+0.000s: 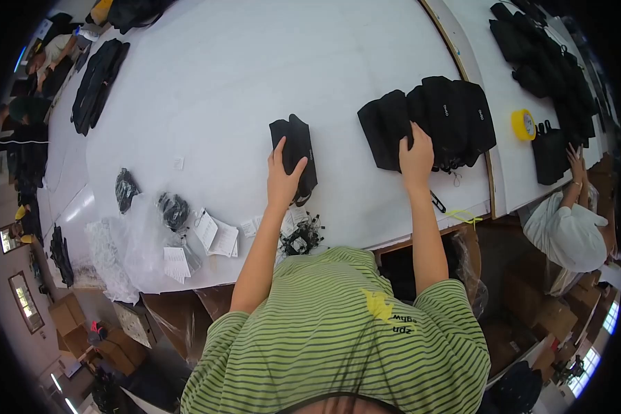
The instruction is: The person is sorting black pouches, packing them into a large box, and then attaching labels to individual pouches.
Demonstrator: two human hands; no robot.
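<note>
A narrow black fabric pouch (301,141) lies on the white table in front of me. My left hand (284,179) is on its near half, fingers along the left side and thumb across toward the right, holding it. Farther right is an overlapping row of black pouches (455,114) with small pale printing and cords at the near edge. My right hand (417,157) grips a pouch (385,127) at the left of that row, thumb and fingers apart over its fabric. The undersides of the fingers are hidden. A tangle of black cords with tags (302,238) sits near my left forearm.
Paper sheets (217,234), clear plastic bags (127,241) and black bundles (173,210) lie at left. A dark slim tool (437,202) and yellow strap (466,217) are near my right forearm. Beyond a wooden strip, yellow tape (523,125) and a co-worker's hands (577,162) appear at right.
</note>
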